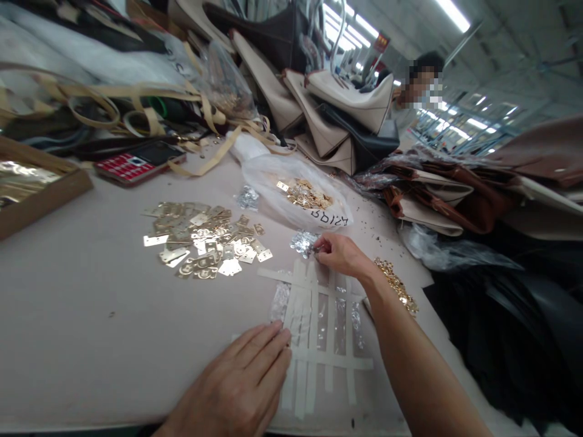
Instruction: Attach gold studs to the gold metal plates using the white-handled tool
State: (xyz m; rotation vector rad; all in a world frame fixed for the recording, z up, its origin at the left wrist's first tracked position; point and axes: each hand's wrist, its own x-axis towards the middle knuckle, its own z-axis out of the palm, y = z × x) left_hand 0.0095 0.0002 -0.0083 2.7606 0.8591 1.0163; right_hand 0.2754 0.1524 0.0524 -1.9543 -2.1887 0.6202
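My right hand (340, 255) is closed in a pinch at the edge of a pile of small silver metal pieces (301, 243). What sits between its fingertips is too small to make out. My left hand (241, 379) lies flat on the table with fingers stretched out. Its fingertips touch the left side of a patch of clear plastic held down by crossed strips of pale tape (311, 340). To the left lies a heap of flat gold metal plates (209, 243). Beyond the silver pile rests a white plastic bag (268, 176) with gold pieces (310, 195) inside.
Small gold fittings (396, 285) lie beside my right forearm. A cardboard box (45, 203) of gold parts and a red patterned case (136, 161) stand at left. Stacked bags (337, 121), brown leather pieces (437, 194) and black material (492, 328) line the edges. Another person (416, 91) stands behind.
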